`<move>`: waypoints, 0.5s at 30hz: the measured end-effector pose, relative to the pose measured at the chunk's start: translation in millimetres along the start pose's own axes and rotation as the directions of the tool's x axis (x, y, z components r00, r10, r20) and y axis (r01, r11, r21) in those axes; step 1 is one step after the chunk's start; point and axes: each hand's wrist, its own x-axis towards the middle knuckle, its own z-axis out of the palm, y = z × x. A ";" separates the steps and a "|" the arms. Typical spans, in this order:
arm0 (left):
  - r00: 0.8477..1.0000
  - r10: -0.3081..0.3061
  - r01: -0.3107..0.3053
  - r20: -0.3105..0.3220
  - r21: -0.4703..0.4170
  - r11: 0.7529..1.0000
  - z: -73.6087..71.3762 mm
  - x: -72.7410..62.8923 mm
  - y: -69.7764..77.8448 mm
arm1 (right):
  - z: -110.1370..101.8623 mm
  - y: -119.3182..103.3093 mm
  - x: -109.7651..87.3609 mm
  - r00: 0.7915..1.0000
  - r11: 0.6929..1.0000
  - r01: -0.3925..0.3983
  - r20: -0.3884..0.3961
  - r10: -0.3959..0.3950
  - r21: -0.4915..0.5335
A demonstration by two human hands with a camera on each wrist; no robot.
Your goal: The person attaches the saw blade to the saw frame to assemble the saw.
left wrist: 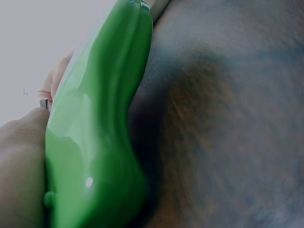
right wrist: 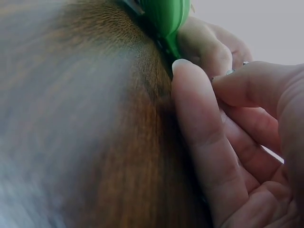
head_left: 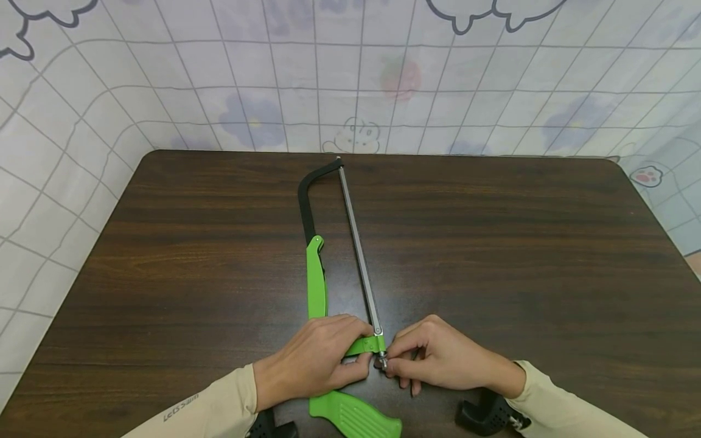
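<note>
A hacksaw [head_left: 316,280] with a green body, a black front frame and a grey blade [head_left: 358,246] lies on the brown table, its handle [head_left: 356,417] toward me. My left hand [head_left: 320,356] lies across the body and grips the green bracket at the blade's near end between thumb and fingers. Just right of it, my right hand [head_left: 443,359] pinches the small metal wing nut [head_left: 381,363] behind that bracket, mostly covered by the fingertips. The green handle [left wrist: 95,133] fills much of the left wrist view. In the right wrist view the right thumb and fingers meet close beside the left hand.
The dark wood-grain table [head_left: 520,255] runs out on both sides of the saw. Beyond its far edge hangs a white grid-patterned cloth [head_left: 339,73]. Black wrist devices [head_left: 484,413] sit under the sleeves near the table's front.
</note>
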 end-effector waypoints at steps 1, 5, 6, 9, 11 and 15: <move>1.000 0.002 -0.002 -0.001 0.001 1.000 0.1 0.1 0.0 | -0.1 0.0 -0.1 1.000 1.000 0.000 0.002 0.000 0.000; 1.000 0.010 -0.010 -0.006 0.007 1.000 0.3 0.4 -0.1 | -0.6 -0.7 -0.7 1.000 1.000 -0.021 0.005 0.021 0.020; 1.000 0.011 -0.011 -0.007 0.008 1.000 0.4 0.4 -0.2 | -1.0 -1.3 -1.0 1.000 0.999 -0.029 0.005 0.029 0.025; 1.000 0.012 -0.012 -0.011 0.008 1.000 0.5 0.5 -0.4 | -1.5 -2.9 -1.4 0.999 0.998 -0.050 0.002 0.050 0.047; 1.000 0.012 -0.012 -0.012 0.006 1.000 0.6 0.5 -0.5 | -1.6 -3.7 -1.7 0.998 0.996 -0.067 0.004 0.067 0.057; 1.000 0.025 -0.025 -0.016 0.002 1.000 0.3 0.5 -1.0 | -1.8 -4.9 -1.9 0.997 0.995 -0.075 0.004 0.075 0.065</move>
